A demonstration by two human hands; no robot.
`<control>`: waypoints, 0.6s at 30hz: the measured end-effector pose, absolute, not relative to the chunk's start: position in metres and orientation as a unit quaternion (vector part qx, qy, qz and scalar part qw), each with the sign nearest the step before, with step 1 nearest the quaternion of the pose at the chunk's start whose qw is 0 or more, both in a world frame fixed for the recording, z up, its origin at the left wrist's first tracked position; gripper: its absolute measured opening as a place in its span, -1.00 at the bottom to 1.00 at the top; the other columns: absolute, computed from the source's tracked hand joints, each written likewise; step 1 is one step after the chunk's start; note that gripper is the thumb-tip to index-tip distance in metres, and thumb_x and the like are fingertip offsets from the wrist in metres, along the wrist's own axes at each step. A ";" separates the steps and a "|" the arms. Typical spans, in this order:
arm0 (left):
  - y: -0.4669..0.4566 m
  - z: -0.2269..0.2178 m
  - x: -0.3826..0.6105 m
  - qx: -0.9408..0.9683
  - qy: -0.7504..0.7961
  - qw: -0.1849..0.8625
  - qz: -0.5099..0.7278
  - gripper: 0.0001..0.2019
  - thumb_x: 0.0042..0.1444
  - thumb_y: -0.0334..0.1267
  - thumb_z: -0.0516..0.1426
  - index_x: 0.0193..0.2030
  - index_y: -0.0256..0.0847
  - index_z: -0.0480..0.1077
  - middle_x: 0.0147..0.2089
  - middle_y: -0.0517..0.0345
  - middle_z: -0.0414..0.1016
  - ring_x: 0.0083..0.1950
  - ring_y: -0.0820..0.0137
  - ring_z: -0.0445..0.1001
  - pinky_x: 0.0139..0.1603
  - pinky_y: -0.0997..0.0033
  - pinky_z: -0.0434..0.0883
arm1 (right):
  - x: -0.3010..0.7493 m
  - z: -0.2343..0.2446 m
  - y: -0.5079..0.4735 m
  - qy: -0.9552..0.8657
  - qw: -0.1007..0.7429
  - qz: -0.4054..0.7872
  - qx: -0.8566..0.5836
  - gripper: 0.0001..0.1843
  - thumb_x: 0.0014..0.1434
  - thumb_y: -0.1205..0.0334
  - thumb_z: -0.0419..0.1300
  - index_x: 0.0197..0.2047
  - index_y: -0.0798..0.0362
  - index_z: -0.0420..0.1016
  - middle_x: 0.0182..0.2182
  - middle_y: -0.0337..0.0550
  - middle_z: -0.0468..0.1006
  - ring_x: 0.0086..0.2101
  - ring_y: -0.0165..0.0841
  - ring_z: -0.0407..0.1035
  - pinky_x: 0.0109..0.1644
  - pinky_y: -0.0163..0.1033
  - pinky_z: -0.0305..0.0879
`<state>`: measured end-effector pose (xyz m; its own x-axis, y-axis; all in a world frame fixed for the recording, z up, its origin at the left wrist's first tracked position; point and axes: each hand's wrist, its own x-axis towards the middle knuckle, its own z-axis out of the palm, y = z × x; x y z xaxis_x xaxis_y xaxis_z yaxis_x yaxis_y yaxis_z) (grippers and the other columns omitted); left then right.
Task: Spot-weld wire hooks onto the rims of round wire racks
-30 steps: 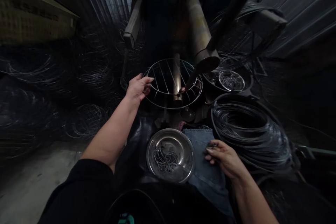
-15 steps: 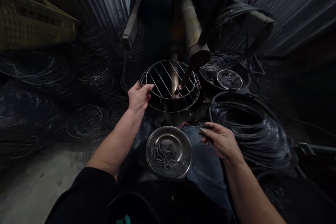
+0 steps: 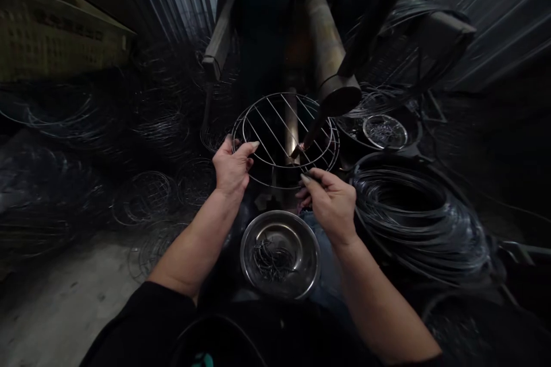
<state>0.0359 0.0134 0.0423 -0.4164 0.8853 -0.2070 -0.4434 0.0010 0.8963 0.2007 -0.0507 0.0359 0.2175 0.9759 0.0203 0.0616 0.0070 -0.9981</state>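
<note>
A round wire rack, made of hoops joined by parallel bars, is held level around the tip of a welding machine. My left hand is closed on its left rim, thumb on top. My right hand has its thumb and fingers pinched together by the rack's near right rim. Whatever sits between those fingertips is too small and dark to make out. The upper electrode arm comes down through the rack over a brass-coloured lower post. Below my hands, a steel bowl holds short bent wire pieces.
A large coil of wire lies at right. Behind it, a dark basin contains a small round dish. Several wire racks are piled at left. The machine's thick cylinder overhangs from the back.
My right hand has moved left and up, from above my knee to the rack's near right rim. My left hand still grips the rack. The view has shifted slightly.
</note>
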 end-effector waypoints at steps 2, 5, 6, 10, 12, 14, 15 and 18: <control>0.016 0.042 0.037 0.211 0.507 0.496 0.673 -0.56 -0.42 -0.30 0.36 -0.39 -0.22 0.25 -0.37 0.31 0.26 -0.47 0.64 0.28 -0.59 0.64 0.18 | 0.196 0.034 -0.048 -0.446 0.554 0.412 -0.570 -0.76 0.08 0.14 0.26 -0.25 0.14 0.55 -0.63 -0.26 0.49 -0.69 -0.47 0.31 -0.62 -0.37 0.29; 0.021 0.041 0.039 0.199 0.505 0.503 0.673 -0.55 -0.44 -0.30 0.37 -0.39 -0.22 0.25 -0.37 0.31 0.26 -0.47 0.63 0.29 -0.58 0.64 0.18 | 0.188 0.033 -0.043 -0.414 0.581 0.396 -0.578 -0.73 0.05 0.12 0.27 -0.27 0.16 0.53 -0.58 -0.23 0.51 -0.69 -0.48 0.31 -0.62 -0.36 0.32; 0.022 0.041 0.039 0.197 0.502 0.504 0.675 -0.55 -0.44 -0.30 0.37 -0.38 -0.22 0.26 -0.37 0.31 0.26 -0.47 0.63 0.30 -0.59 0.64 0.17 | 0.186 0.032 -0.041 -0.405 0.589 0.392 -0.579 -0.73 0.04 0.11 0.28 -0.27 0.16 0.53 -0.55 -0.22 0.52 -0.69 -0.47 0.32 -0.62 -0.35 0.32; 0.028 0.040 0.039 0.191 0.498 0.497 0.684 -0.53 -0.46 -0.33 0.37 -0.34 -0.23 0.29 -0.35 0.32 0.25 -0.48 0.65 0.29 -0.61 0.63 0.13 | 0.180 0.023 -0.038 -0.381 0.617 0.376 -0.576 -0.71 0.03 0.07 0.29 -0.29 0.15 0.51 -0.53 -0.22 0.53 -0.64 -0.42 0.40 -0.61 -0.34 0.36; 0.030 0.039 0.040 0.187 0.502 0.495 0.684 -0.53 -0.45 -0.34 0.37 -0.31 -0.23 0.32 -0.34 0.31 0.26 -0.48 0.65 0.28 -0.62 0.62 0.12 | 0.179 0.018 -0.038 -0.378 0.631 0.370 -0.568 -0.71 0.04 0.07 0.29 -0.29 0.14 0.50 -0.55 -0.23 0.52 -0.62 -0.39 0.43 -0.61 -0.35 0.37; 0.032 0.039 0.040 0.185 0.506 0.496 0.681 -0.52 -0.45 -0.35 0.37 -0.29 -0.23 0.34 -0.34 0.31 0.27 -0.48 0.64 0.29 -0.62 0.61 0.11 | 0.179 0.013 -0.038 -0.380 0.641 0.366 -0.558 -0.73 0.05 0.09 0.29 -0.28 0.14 0.50 -0.57 -0.23 0.52 -0.60 -0.36 0.46 -0.61 -0.36 0.37; 0.033 0.040 0.041 0.185 0.507 0.497 0.680 -0.52 -0.45 -0.35 0.37 -0.29 -0.23 0.35 -0.35 0.31 0.28 -0.48 0.64 0.29 -0.62 0.61 0.11 | 0.179 0.011 -0.038 -0.382 0.645 0.363 -0.554 -0.74 0.06 0.10 0.29 -0.28 0.13 0.50 -0.58 -0.23 0.52 -0.59 -0.35 0.47 -0.61 -0.36 0.36; 0.035 0.041 0.042 0.185 0.504 0.498 0.681 -0.53 -0.45 -0.36 0.36 -0.30 -0.24 0.36 -0.36 0.31 0.28 -0.50 0.65 0.28 -0.62 0.61 0.10 | 0.179 0.008 -0.037 -0.387 0.651 0.354 -0.548 -0.76 0.06 0.12 0.29 -0.29 0.13 0.49 -0.58 -0.24 0.52 -0.59 -0.34 0.48 -0.60 -0.35 0.38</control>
